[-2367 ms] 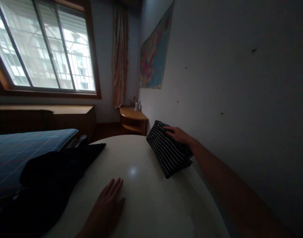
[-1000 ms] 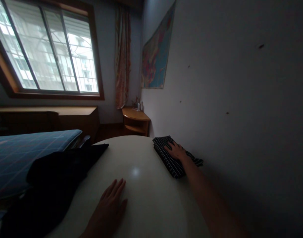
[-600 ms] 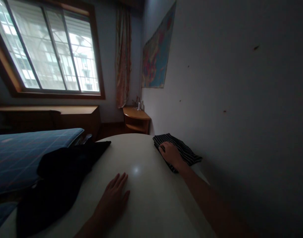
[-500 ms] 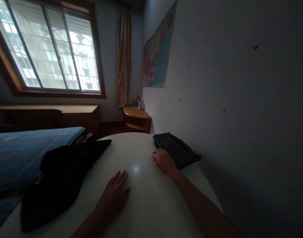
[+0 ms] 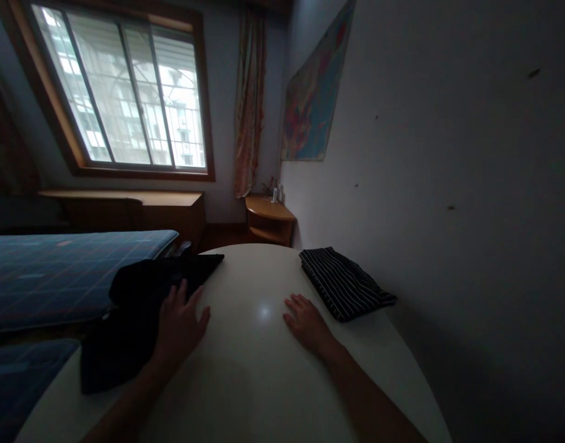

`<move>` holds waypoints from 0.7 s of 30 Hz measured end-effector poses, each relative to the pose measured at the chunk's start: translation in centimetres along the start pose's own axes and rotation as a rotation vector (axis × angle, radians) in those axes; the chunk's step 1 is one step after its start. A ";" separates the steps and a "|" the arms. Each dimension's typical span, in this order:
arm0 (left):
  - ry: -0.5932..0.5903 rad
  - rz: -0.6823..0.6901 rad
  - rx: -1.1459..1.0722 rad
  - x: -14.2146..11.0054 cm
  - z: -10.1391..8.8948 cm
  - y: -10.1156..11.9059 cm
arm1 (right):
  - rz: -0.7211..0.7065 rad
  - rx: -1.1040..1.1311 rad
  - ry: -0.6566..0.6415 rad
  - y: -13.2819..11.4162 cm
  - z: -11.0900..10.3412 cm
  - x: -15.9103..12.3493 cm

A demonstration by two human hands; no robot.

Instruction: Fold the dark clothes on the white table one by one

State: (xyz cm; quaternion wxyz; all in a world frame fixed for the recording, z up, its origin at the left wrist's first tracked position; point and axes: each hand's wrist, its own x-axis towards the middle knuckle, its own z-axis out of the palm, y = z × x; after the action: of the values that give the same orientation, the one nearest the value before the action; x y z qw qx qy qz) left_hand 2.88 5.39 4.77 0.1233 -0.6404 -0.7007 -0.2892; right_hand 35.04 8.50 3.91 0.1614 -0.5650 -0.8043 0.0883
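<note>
A dark, crumpled piece of cloth (image 5: 125,332) lies at the left of the round white table (image 5: 255,381), partly over its edge. My left hand (image 5: 181,320) is over the cloth's right side, fingers spread; whether it touches the fabric I cannot tell. On the right, a folded black cloth with white stripes (image 5: 344,283) rests near the table's edge. My right hand (image 5: 308,323) is just left of this striped cloth, apart from it, with its fingers stretched out and nothing held.
A mattress with a blue checked cover (image 5: 79,271) stands close by on the left. The wall (image 5: 402,246) runs along the right side. Further back are a wooden desk (image 5: 172,198), a corner shelf (image 5: 271,210) and a curtain (image 5: 250,123) beside the window.
My left hand has moved left and forward from the bare tabletop to the dark cloth. My right hand has drawn away from the striped cloth. The view has turned slightly left.
</note>
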 end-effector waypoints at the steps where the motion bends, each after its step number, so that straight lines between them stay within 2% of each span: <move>1: 0.048 -0.081 0.065 0.7 -0.7 -1.1 | -0.002 0.001 0.000 0.0 0.0 0.0; 3: 0.090 -0.214 0.150 1.7 -1.8 -3.2 | 0.002 0.004 -0.005 0.0 0.0 0.0; 7: 0.044 -0.395 0.105 2.8 -2.5 -6.0 | 0.007 0.003 -0.015 0.1 0.1 0.0; 10: 0.040 -0.479 0.010 3.4 -2.3 -7.1 | -0.003 0.010 -0.010 0.3 0.2 0.1; 12: 0.072 -0.478 -0.038 3.6 -2.2 -7.5 | -0.007 0.010 -0.009 0.4 0.3 0.2; 14: 0.140 -0.406 -0.074 3.7 -2.2 -7.6 | -0.009 0.004 -0.011 0.5 0.4 0.2; 16: 0.237 -0.255 -0.102 3.6 -2.4 -7.3 | -0.008 -0.003 -0.013 0.6 0.5 0.3; 19: 0.360 -0.013 -0.128 3.3 -2.8 -5.9 | -0.008 -0.007 -0.009 0.6 0.7 0.3; 21: 0.380 0.128 -0.152 2.9 -3.2 -4.6 | -0.011 -0.007 0.000 0.6 0.7 0.3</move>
State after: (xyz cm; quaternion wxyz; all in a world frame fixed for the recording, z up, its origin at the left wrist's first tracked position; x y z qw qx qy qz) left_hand -2.65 5.94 7.75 0.2230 -0.6250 -0.5989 -0.4483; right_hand 35.23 8.99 3.07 0.1601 -0.5611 -0.8077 0.0848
